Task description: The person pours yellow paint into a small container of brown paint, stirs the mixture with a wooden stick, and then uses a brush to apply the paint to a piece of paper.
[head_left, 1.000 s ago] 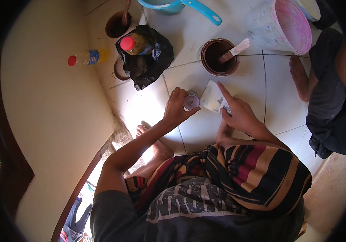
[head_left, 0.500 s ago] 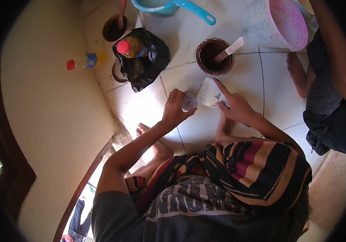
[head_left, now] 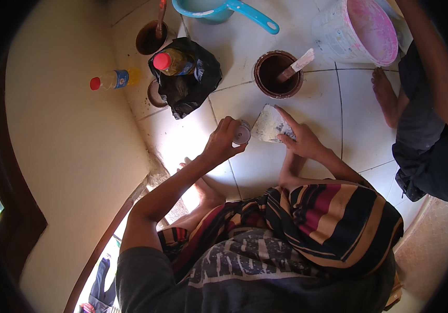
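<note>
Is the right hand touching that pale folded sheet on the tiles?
Touching. In the head view, the right hand lies flat on the pale sheet, with its fingers pressed across the sheet's edge and no gap showing.

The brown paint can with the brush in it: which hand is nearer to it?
Right. The right hand lies just below the paint can, pressing a pale scraper; the left hand sits farther left, holding a small tin.
</note>
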### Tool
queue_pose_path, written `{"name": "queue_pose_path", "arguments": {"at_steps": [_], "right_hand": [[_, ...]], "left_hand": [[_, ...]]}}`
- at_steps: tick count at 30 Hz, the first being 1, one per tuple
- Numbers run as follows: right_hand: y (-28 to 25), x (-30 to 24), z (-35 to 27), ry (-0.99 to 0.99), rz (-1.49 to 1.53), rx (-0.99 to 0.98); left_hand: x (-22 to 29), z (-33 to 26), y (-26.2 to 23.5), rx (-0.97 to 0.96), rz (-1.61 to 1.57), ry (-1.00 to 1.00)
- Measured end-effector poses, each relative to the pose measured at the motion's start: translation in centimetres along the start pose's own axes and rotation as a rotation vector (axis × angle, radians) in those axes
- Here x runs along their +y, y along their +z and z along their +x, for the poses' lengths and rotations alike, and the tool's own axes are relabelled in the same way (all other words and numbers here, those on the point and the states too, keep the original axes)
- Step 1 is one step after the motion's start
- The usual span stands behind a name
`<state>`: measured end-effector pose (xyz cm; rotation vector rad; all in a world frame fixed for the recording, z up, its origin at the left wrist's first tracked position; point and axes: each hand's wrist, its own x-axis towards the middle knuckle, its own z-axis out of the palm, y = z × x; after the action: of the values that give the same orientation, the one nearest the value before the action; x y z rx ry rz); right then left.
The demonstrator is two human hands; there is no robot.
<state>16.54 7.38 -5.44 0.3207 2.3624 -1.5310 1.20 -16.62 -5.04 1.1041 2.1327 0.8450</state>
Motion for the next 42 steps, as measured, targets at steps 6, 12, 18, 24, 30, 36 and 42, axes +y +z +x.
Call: {"name": "queue_pose_path", "arguments": {"at_steps": [6,12,18,24,30,36,42], "right_hand": [[-1.4,-5.7,-0.7,0.063,-0.319,-0.005],[-2.7,-5.8,0.7,0.137,-0.193,-0.113],[0.7,-3.4,-0.8,0.026,-0.254,0.2],[1.1,-5.6,-0.7,0.02,-0.504,0.155],[0.8,-6.0,0.2,-0.042,-0.464,0.107],[0.5,-1.9,0.7,0.126,0.022,-0.004],[0.0,0.5,2.0,0.216,0.386,-0.168]], "left_hand": [[0.3,0.5,-0.4,-0.089,-0.033,-0.004],[0.2,0.8,-0.5,-0.16,0.012,0.064],[0.0,0.4,0.7,0.089,-0.012,-0.06],[0.1,0.2,1.6,0.169,-0.047,-0.131],[-0.2,-0.3,1.7,0.204,0.013,-0.07],[-0.8,-0.3,0.1,0.019,-0.005,0.024],[-1.6,-0.3,-0.2,-0.006,0.003,0.038]]}}
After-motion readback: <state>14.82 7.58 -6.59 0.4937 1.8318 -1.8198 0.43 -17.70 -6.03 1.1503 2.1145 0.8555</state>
